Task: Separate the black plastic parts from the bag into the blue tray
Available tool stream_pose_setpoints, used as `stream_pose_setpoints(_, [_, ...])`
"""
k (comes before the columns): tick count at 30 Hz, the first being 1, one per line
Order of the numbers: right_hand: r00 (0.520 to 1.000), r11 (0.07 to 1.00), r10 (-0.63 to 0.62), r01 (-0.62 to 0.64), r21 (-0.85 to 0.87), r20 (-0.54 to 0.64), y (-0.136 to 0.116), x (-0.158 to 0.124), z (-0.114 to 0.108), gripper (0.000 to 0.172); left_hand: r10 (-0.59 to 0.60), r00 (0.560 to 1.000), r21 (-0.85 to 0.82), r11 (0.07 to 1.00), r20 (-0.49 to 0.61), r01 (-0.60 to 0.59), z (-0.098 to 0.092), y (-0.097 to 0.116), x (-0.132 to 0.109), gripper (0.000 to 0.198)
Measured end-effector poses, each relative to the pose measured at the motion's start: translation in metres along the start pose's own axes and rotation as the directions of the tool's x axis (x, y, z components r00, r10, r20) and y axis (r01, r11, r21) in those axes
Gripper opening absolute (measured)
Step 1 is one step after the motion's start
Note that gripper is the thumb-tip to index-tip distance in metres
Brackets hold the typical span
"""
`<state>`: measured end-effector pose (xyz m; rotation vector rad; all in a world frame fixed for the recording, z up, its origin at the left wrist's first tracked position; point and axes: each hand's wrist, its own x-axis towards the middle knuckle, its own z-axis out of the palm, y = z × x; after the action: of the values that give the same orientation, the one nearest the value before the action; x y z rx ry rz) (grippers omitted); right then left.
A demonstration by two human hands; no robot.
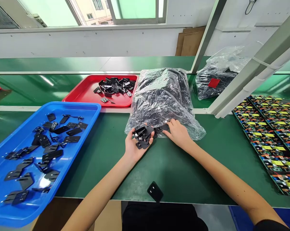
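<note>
Green bench (183, 166) is running across the whole view, carrying everything. Blue tray (75, 106) is sitting at 8 o'clock, hanging slightly over the near edge, with loose flat black pieces (51, 147) scattered inside it. Circuit boards (269, 134) are lying in rows at 3 o'clock, well apart from the hands. Big clear bag (161, 96) stuffed with dark parts is resting dead centre, its near edge facing the person. Red tray (82, 93) is sitting at 11 o'clock, just beside the big clear bag, holding a small black pile (116, 86). Second bag (219, 73) is lying at 1 o'clock behind a white frame post, with a red label (214, 82) showing inside. Left hand (135, 147) is hovering palm up just at the big clear bag's near edge, fingers curled closed around a bunch of black parts (143, 134). Right hand (179, 133) is lying palm down against the bag's near edge, fingers bent onto a black part (162, 129) just beside the bunch; cannot tell if it is being pinched or only touched. Lone black plate (155, 191) is lying flat at 6 o'clock by the bench's near edge, apart from both hands.
</note>
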<state>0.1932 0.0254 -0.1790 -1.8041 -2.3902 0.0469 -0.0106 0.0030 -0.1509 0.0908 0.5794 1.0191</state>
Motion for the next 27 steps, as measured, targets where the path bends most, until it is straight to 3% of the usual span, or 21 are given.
stream_pose_setpoints(5, [0.999, 0.997, 0.041, -0.041, 0.062, -0.003, 0.003, 0.002, 0.001, 0.03, -0.044, 0.998, 0.013, 0.999, 0.055, 0.043, 0.0, 0.0, -0.001, 0.047])
stream_pose_setpoints(10, [0.988, 0.877, 0.145, -0.154, 0.455, 0.054, 0.017, 0.007, -0.014, 0.012, -0.078, 0.993, 0.002, 0.997, 0.093, 0.079, -0.001, 0.0, -0.002, 0.047])
stream_pose_setpoints(13, [0.982, 0.798, 0.135, -0.186, 0.574, 0.13, 0.024, 0.008, -0.031, 0.012, -0.075, 0.992, 0.003, 0.997, 0.097, 0.075, -0.001, -0.001, -0.002, 0.048])
stream_pose_setpoints(15, [0.969, 0.637, 0.129, -0.244, 0.731, 0.212, 0.024, 0.007, -0.041, 0.016, -0.064, 0.993, 0.014, 0.998, 0.095, 0.063, 0.0, -0.002, -0.002, 0.049])
stream_pose_setpoints(18, [0.946, 0.278, 0.074, -0.323, 0.905, 0.315, 0.018, 0.005, -0.047, 0.021, -0.049, 0.996, 0.04, 0.998, 0.08, 0.046, 0.001, -0.003, -0.002, 0.052])
stream_pose_setpoints(19, [0.943, 0.198, 0.055, -0.332, 0.922, 0.328, 0.016, 0.004, -0.046, 0.023, -0.046, 0.996, 0.045, 0.998, 0.075, 0.043, 0.002, -0.003, -0.002, 0.053])
stream_pose_setpoints(23, [0.929, 0.006, 0.038, -0.368, 0.93, 0.367, 0.012, 0.004, -0.04, 0.027, -0.031, 0.998, 0.047, 0.998, 0.062, 0.028, 0.002, -0.001, -0.002, 0.053])
stream_pose_setpoints(27, [0.916, -0.074, 0.032, -0.396, 0.915, 0.399, 0.01, 0.004, -0.038, 0.024, -0.015, 0.998, 0.036, 0.999, 0.057, 0.013, 0.0, 0.001, -0.001, 0.051])
